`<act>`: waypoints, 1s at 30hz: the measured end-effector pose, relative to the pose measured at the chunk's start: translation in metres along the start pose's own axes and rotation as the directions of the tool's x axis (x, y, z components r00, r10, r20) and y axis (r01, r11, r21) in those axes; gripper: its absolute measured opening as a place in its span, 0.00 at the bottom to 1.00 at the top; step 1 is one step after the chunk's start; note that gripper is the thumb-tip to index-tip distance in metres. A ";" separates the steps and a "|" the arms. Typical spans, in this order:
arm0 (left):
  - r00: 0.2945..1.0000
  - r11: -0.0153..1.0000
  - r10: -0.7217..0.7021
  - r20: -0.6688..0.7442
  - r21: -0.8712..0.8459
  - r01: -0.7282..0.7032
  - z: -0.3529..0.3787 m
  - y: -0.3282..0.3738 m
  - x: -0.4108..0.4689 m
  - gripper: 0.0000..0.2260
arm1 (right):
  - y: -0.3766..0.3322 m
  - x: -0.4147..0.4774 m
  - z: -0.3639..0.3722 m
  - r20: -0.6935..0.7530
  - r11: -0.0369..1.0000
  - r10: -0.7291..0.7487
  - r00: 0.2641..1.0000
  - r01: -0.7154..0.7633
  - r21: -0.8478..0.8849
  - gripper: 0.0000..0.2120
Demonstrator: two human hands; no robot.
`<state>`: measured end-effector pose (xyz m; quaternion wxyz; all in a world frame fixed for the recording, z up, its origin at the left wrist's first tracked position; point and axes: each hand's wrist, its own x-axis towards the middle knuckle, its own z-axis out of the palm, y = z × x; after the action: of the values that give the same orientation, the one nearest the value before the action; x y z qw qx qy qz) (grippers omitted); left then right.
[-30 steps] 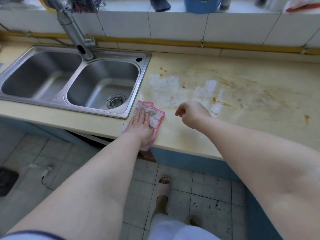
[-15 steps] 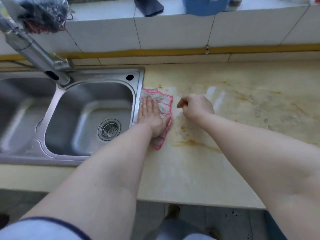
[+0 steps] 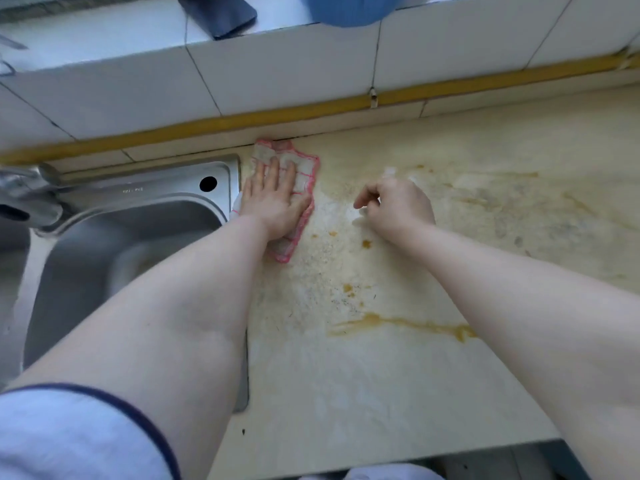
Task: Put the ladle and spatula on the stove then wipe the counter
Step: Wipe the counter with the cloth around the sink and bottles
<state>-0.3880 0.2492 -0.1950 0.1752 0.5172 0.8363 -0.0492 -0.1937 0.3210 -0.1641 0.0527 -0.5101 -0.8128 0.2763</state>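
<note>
Cloth point(image 3: 306, 174), white with pink edging, lies under flat left hand point(image 3: 273, 200); right hand point(image 3: 398, 207) loosely curled, empty

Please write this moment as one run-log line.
phase: wiping counter | left hand: flat on cloth, beside sink | right hand: loosely curled, holds nothing | orange streak: unwiped
</note>
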 end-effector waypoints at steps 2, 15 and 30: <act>0.999 0.998 0.046 -0.001 0.038 -0.046 0.004 0.006 -0.005 0.30 | 0.009 -0.005 -0.003 -0.016 0.999 0.034 0.999 -0.034 0.010 0.14; 0.978 0.979 0.187 0.098 0.066 -0.194 0.041 0.125 -0.081 0.32 | 0.058 -0.078 -0.038 -0.115 0.993 0.102 0.988 -0.108 -0.045 0.14; 0.995 0.998 0.058 0.078 -0.007 -0.058 0.066 0.118 -0.153 0.33 | 0.093 -0.161 -0.043 -0.045 0.985 0.154 0.987 -0.157 -0.070 0.22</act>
<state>-0.2060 0.1565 -0.1921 0.2104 0.5385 0.8136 -0.0623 -0.0270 0.2299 -0.1433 0.0283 -0.5791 -0.7788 0.2393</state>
